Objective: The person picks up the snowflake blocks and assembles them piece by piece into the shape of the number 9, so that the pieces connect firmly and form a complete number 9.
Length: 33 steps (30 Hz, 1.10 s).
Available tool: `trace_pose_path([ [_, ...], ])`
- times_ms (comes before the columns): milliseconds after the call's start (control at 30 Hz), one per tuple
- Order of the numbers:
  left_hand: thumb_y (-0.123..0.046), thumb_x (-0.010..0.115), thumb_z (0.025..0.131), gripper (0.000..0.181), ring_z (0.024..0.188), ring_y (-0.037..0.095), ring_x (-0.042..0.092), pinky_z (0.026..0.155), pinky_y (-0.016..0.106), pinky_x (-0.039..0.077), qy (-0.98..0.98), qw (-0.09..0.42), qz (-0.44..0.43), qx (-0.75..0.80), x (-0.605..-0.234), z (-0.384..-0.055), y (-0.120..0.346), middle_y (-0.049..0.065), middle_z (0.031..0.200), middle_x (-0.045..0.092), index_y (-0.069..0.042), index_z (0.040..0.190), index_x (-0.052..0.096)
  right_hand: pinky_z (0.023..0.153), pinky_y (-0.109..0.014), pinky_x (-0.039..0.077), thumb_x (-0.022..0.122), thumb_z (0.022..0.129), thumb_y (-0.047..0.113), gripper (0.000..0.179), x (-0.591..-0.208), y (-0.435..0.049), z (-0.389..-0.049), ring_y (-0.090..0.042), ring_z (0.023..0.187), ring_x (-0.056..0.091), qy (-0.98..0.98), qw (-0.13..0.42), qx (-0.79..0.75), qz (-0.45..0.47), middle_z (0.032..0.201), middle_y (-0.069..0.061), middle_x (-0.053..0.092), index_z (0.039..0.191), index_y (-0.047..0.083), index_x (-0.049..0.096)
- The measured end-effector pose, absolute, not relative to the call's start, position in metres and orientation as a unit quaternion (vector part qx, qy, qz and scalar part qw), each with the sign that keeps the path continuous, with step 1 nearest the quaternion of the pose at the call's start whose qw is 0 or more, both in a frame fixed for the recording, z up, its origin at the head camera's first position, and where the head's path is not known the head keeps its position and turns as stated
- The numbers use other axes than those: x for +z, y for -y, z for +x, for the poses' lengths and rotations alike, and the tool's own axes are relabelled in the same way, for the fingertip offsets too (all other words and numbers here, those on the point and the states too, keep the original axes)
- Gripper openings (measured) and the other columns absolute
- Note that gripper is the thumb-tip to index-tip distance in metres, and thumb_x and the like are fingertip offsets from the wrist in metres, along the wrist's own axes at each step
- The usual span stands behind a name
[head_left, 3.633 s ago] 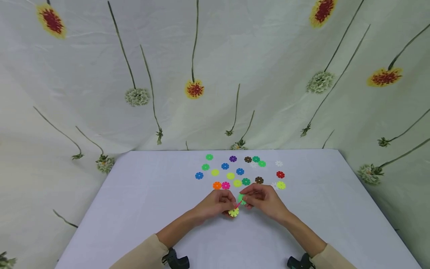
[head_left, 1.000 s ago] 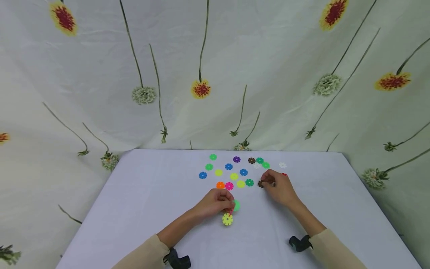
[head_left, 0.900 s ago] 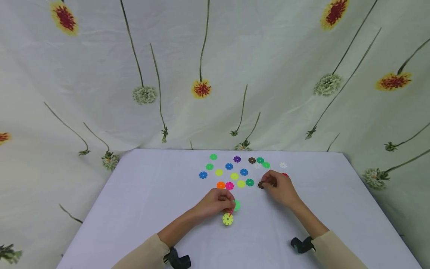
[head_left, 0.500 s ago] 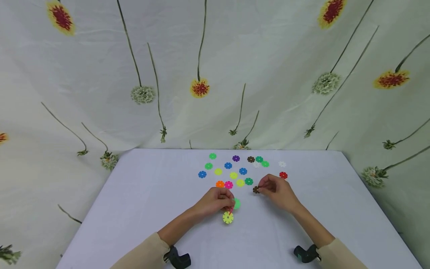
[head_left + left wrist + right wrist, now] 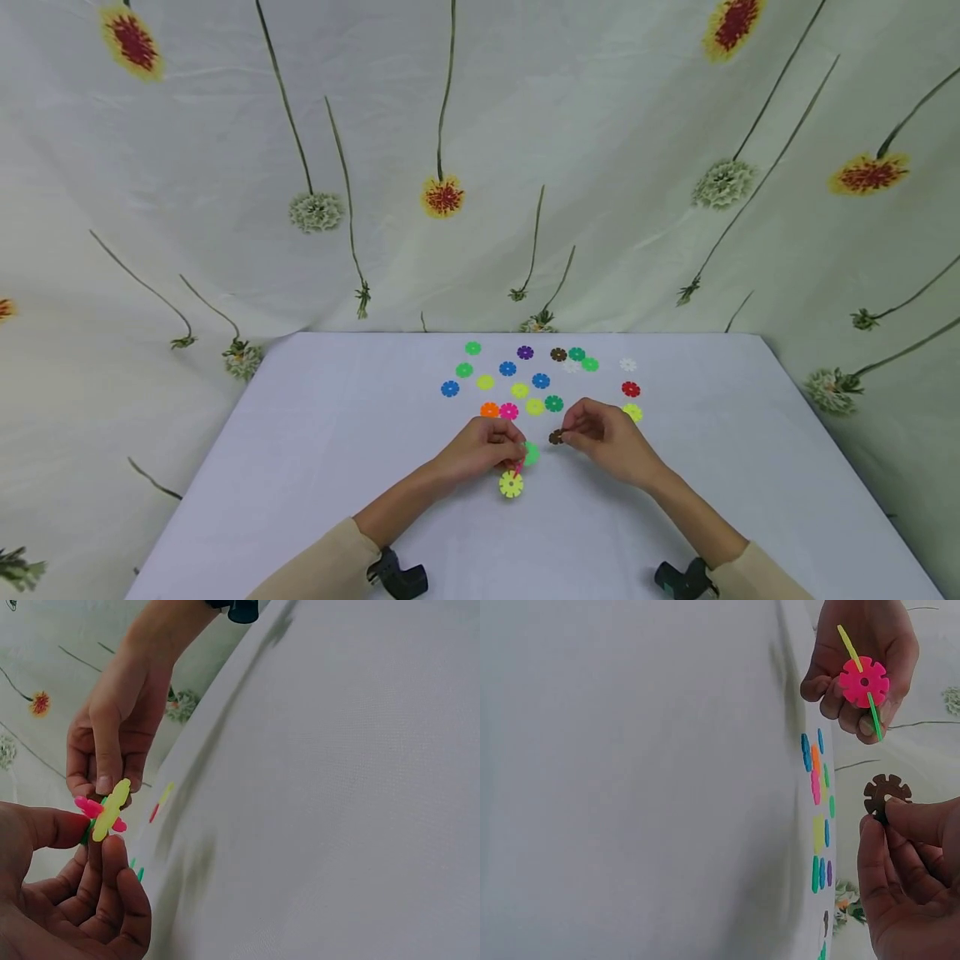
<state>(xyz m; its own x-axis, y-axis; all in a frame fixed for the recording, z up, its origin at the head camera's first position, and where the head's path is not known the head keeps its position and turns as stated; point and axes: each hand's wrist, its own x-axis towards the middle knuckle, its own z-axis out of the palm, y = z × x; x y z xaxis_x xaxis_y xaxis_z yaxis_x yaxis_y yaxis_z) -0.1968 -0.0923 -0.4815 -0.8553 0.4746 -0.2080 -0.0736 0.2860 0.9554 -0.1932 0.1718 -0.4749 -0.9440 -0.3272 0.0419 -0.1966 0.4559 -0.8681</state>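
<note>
My left hand [image 5: 482, 448] holds a small joined group of notched plastic discs above the table. In that group a pink snowflake disc [image 5: 855, 675] has a yellow disc [image 5: 511, 484] slotted at one side and a light green disc [image 5: 532, 454] at the other. Just to the right, my right hand [image 5: 611, 442] pinches a brown snowflake disc [image 5: 887, 787] between thumb and fingers. A short gap separates the brown disc from the green one in the head view.
Loose discs lie scattered at the back of the white table [image 5: 337, 433], among them an orange disc [image 5: 489, 410], a purple disc [image 5: 525, 352], a red disc [image 5: 631, 389] and several blue, green and yellow ones. A flower-print cloth [image 5: 600, 125] hangs behind.
My right hand has let go of the joined discs, taken the brown disc from the table at right, and brought it left and nearer. My left hand keeps its hold, the yellow disc hanging lower.
</note>
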Motion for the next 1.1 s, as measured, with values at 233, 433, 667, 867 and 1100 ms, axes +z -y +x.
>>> trace_pose_path([
  [233, -0.018, 0.072, 0.102, 0.020, 0.079, 0.009, 0.070, 0.079, 0.022, 0.063, -0.765, 0.235, 0.129, 0.585, -0.482, -0.197, 0.092, 0.001, 0.087, 0.076, 0.001, 0.108, 0.073, 0.083, -0.022, 0.061, 0.076, 0.099, 0.011, 0.010, -0.472, -0.168, -0.189, -0.017, 0.093, 0.073, -0.835, 0.083, -0.510, -0.189, 0.104, -0.006, 0.077, 0.107, 0.010, 0.069],
  [433, -0.018, 0.071, 0.102, 0.020, 0.079, 0.010, 0.068, 0.080, 0.020, 0.061, -0.766, 0.232, 0.134, 0.585, -0.483, -0.197, 0.091, 0.001, 0.087, 0.075, 0.001, 0.109, 0.072, 0.085, -0.022, 0.061, 0.076, 0.099, 0.013, 0.011, -0.473, -0.164, -0.186, -0.014, 0.092, 0.073, -0.837, 0.078, -0.503, -0.202, 0.104, -0.004, 0.076, 0.107, 0.012, 0.069],
  [667, -0.018, 0.071, 0.102, 0.019, 0.079, 0.010, 0.070, 0.080, 0.022, 0.063, -0.763, 0.240, 0.129, 0.587, -0.485, -0.197, 0.090, 0.000, 0.087, 0.074, 0.000, 0.109, 0.071, 0.085, -0.022, 0.061, 0.076, 0.098, 0.011, 0.011, -0.475, -0.158, -0.182, -0.014, 0.092, 0.074, -0.839, 0.074, -0.499, -0.203, 0.103, -0.002, 0.076, 0.106, 0.013, 0.069],
  [867, -0.018, 0.072, 0.101, 0.020, 0.078, 0.010, 0.070, 0.080, 0.023, 0.063, -0.765, 0.242, 0.130, 0.583, -0.484, -0.197, 0.089, 0.001, 0.086, 0.073, 0.000, 0.109, 0.071, 0.085, -0.021, 0.060, 0.079, 0.098, 0.014, 0.012, -0.477, -0.154, -0.180, -0.011, 0.091, 0.072, -0.849, 0.060, -0.485, -0.202, 0.102, 0.002, 0.076, 0.105, 0.016, 0.069],
  [1100, -0.019, 0.072, 0.102, 0.019, 0.078, 0.011, 0.067, 0.080, 0.021, 0.060, -0.772, 0.241, 0.139, 0.572, -0.480, -0.193, 0.087, 0.002, 0.086, 0.073, -0.001, 0.106, 0.071, 0.083, -0.021, 0.061, 0.079, 0.097, 0.010, 0.013, -0.481, -0.154, -0.177, -0.019, 0.089, 0.077, -0.849, 0.037, -0.479, -0.220, 0.101, 0.003, 0.078, 0.105, 0.018, 0.071],
])
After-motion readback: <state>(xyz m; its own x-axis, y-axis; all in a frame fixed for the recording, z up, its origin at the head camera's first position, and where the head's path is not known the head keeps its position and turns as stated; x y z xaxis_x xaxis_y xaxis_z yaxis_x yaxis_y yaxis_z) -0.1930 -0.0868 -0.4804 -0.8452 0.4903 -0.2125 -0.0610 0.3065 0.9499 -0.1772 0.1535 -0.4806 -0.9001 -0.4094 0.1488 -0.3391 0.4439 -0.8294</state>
